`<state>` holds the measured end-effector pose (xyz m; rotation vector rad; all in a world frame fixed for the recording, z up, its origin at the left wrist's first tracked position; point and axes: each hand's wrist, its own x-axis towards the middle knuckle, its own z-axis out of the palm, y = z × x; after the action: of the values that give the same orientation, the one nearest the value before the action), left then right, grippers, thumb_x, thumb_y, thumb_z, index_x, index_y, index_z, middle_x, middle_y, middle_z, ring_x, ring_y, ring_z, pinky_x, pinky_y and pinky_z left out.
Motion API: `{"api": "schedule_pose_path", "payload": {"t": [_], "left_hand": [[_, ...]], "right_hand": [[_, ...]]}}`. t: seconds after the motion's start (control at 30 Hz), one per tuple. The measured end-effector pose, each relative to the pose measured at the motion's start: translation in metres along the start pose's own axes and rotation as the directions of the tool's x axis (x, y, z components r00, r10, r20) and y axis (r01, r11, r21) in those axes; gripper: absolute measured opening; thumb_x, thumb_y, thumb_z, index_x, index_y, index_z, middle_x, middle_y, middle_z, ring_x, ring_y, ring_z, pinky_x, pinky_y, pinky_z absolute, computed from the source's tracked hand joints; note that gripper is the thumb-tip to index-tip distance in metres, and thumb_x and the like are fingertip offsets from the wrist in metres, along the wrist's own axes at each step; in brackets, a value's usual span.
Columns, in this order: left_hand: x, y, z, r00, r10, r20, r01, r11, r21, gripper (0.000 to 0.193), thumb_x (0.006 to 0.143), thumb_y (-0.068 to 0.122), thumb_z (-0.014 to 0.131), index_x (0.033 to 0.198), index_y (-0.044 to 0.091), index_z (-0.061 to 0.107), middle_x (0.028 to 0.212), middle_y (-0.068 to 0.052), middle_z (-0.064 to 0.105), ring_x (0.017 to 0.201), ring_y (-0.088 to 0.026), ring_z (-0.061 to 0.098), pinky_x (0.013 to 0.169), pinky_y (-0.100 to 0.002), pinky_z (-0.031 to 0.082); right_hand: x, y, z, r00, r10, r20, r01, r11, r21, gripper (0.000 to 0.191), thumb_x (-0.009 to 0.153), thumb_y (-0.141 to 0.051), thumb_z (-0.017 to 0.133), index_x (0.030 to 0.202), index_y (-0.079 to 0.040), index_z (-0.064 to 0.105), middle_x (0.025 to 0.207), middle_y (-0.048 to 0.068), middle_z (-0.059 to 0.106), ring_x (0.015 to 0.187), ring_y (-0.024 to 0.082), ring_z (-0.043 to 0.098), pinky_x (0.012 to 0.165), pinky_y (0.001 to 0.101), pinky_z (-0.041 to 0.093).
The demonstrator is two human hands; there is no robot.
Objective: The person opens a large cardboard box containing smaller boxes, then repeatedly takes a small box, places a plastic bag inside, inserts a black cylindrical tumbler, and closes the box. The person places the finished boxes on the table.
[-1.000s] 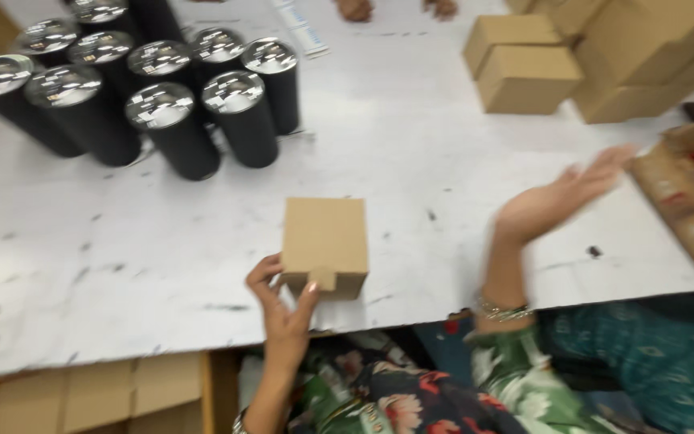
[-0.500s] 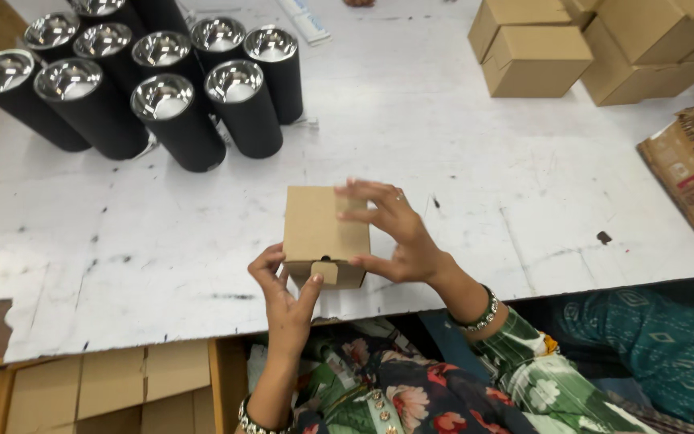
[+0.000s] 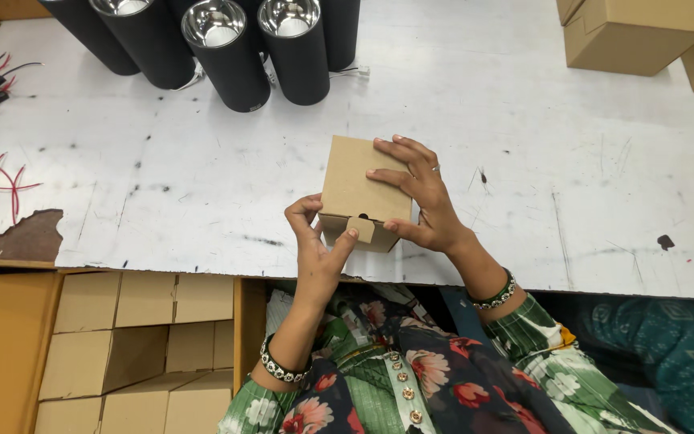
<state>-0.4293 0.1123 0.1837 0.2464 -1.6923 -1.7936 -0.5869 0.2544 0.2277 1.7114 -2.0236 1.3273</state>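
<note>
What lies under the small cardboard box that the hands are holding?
Under the box is the scratched white table, near its front edge. Whether the box touches it cannot be told. The left hand and right hand cover its corners, and its contents are hidden.

head view, steeply down, near white table (image 3: 202, 177)
</note>
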Motion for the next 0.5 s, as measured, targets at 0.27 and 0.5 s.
{"api": "schedule_pose_path", "payload": {"t": [0.27,0.5], "left_hand": [[-0.0012,-0.0024,0.0031,0.999,-0.019,-0.034,0.021,0.997,0.077,0.061,0.091,0.014,0.072,0.132,0.011,0.028,0.140,-0.015,0.037,0.136,-0.026,0.043,0.120,-0.047,0.038],[-0.0062,-0.0084,0.0020,0.999,0.020,-0.050,-0.018,0.999,0.028,0.062,0.094,0.017,0.074,0.136,0.010,0.029,0.144,-0.015,0.035,0.137,-0.026,0.042,0.120,-0.044,0.035]], "right_hand": [[-0.0014,0.0011,0.0048,1.000,-0.004,-0.029,0.004,1.000,0.023,0.067,0.091,-0.062,0.056,0.134,-0.012,0.067,0.158,0.016,0.050,0.154,0.038,0.034,0.130,0.0523,0.024],[-0.0047,-0.0014,0.0035,0.999,0.012,-0.031,-0.010,0.998,0.064,0.067,0.092,-0.062,0.058,0.135,-0.012,0.067,0.159,0.018,0.049,0.156,0.039,0.034,0.130,0.0522,0.025]]}}
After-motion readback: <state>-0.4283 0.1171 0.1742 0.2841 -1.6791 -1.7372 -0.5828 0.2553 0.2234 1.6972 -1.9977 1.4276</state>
